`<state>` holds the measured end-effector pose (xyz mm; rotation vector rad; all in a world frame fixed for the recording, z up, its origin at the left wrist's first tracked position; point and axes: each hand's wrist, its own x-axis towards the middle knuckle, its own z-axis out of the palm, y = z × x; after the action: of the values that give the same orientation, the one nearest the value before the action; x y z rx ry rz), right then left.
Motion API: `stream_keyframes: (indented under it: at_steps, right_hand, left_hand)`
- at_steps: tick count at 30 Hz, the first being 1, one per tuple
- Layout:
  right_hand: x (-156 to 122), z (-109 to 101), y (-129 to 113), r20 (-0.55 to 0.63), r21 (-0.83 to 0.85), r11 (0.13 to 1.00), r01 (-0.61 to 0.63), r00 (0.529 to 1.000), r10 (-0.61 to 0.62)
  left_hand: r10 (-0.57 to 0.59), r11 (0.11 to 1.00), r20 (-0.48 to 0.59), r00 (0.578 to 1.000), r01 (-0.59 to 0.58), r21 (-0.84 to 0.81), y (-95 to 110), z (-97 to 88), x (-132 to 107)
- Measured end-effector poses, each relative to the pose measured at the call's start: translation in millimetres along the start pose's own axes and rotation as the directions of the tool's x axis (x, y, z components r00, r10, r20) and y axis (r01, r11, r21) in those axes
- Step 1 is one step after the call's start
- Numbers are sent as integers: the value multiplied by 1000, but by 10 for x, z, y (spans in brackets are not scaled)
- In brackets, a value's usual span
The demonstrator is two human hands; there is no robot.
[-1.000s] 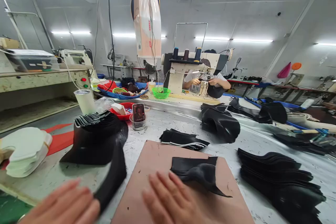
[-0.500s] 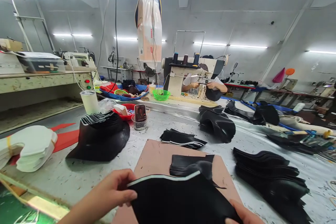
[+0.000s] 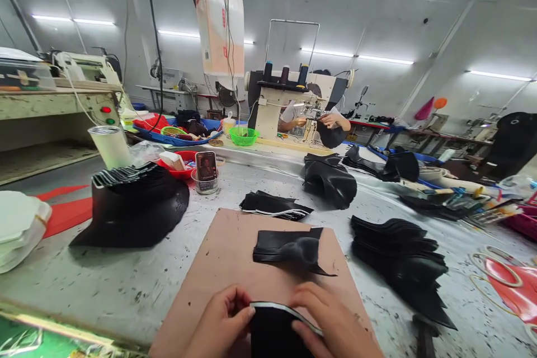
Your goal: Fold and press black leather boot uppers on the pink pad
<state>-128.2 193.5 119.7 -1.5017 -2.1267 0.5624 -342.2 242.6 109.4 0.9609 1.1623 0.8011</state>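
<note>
Spanning the whole foreground, one grey table (image 3: 104, 285) carries all the work. One brown board (image 3: 235, 257) lies on it in front of the person. Black cut pieces sit in four stacks: one large fanned stack (image 3: 134, 207) at left, one layered stack (image 3: 403, 251) at right, one curled stack (image 3: 331, 182) behind the board, and one small flat stack (image 3: 274, 205) at the board's far edge. One white stack (image 3: 19, 229) lies at far left. One sewing machine (image 3: 285, 106) stands across the table with a co-worker behind it. One folded black piece (image 3: 289, 249) rests on the board's centre, between the hands and the small stack. One tumbler (image 3: 109, 146) and one phone (image 3: 206, 166) in a clear cup stand left of centre. Both hands grip one white-edged black piece (image 3: 277, 330) at the board's near edge: the left hand (image 3: 222, 324) pinches its left corner, the right hand (image 3: 335, 324) presses fingers over its top edge.
</note>
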Motion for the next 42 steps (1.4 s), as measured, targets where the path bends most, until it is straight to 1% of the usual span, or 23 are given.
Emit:
stream_keyframes:
  at_steps: [1,2,3,5,7,9,13,15,18,19,20,21,22,24,26,28,30,33,35,37,39,40,42]
  right_hand:
    - [134,68,-112,7,85,995,60,998,-61]
    - [262,148,-210,1,166,983,73,997,-74]
    - [371,232,-288,-18,226,973,56,998,-53]
    - [502,380,-375,-65,287,958,24,998,-5]
    - [532,463,-389,-127,282,959,23,992,14]
    - [519,477,-371,-182,251,967,46,983,1]
    - [534,463,-366,-279,146,984,102,959,-58]
    - [562,503,-387,-367,37,984,175,918,-149]
    - [581,603,-413,-497,-185,946,267,805,-324]
    - [578,631,-414,-521,-227,934,276,776,-356]
    - [571,650,-408,-542,-233,932,276,759,-361]
    - [563,660,-398,-556,-203,940,275,758,-342]
    - [553,659,-383,-554,-145,950,276,773,-309]
    - [534,631,-348,-502,-6,961,277,830,-243]
    - [518,581,-320,-406,82,961,266,889,-211]
    - [505,529,-308,-331,90,965,247,921,-205]
    - [497,491,-311,-299,61,968,243,930,-215]
    - [492,477,-331,-317,12,957,291,909,-272]
    - [495,494,-347,-376,-6,945,328,874,-306]
    - [501,523,-358,-460,-20,934,356,826,-325]
    - [507,556,-362,-531,-34,928,370,780,-330]
    - [509,573,-361,-556,-33,928,370,765,-325]
    - [515,603,-352,-581,-6,934,357,759,-294]
  left_hand:
    - [-4,1000,0,1000,4,-17,-2,8,-15]
    - [-12,999,1,1000,12,-36,-11,13,-32]
    - [-22,998,-1,1000,22,-56,-25,17,-52]
    - [-41,995,-14,999,40,-91,-56,18,-95]
    - [-48,993,-36,998,43,-114,-78,14,-130]
    - [-45,992,-51,998,39,-123,-84,10,-148]
    - [0,999,-81,997,-4,-49,-74,16,-136]
    - [19,1000,-100,995,-20,-13,-75,26,-123]
    - [7,1000,-112,994,-10,-28,-96,41,-110]
    - [-2,999,-114,993,-2,-40,-105,44,-107]
    - [-12,999,-118,993,6,-54,-113,46,-104]
    - [-22,998,-122,992,13,-69,-119,46,-102]
    - [-30,997,-125,992,20,-80,-123,46,-100]
    - [-45,995,-128,991,32,-94,-121,46,-100]
    - [-55,994,-124,991,43,-98,-110,50,-108]
    - [-55,995,-118,991,44,-93,-91,58,-120]
    - [-48,996,-112,993,39,-82,-70,65,-133]
    - [-41,997,-106,994,34,-66,-40,65,-149]
    - [-34,998,-104,994,27,-65,-26,63,-158]
    - [-26,997,-94,995,20,-69,-18,65,-166]
    - [-19,998,-82,996,13,-67,-13,73,-173]
    - [-12,999,-75,997,9,-43,-11,78,-175]
    - [8,999,-63,998,-6,33,-12,85,-173]
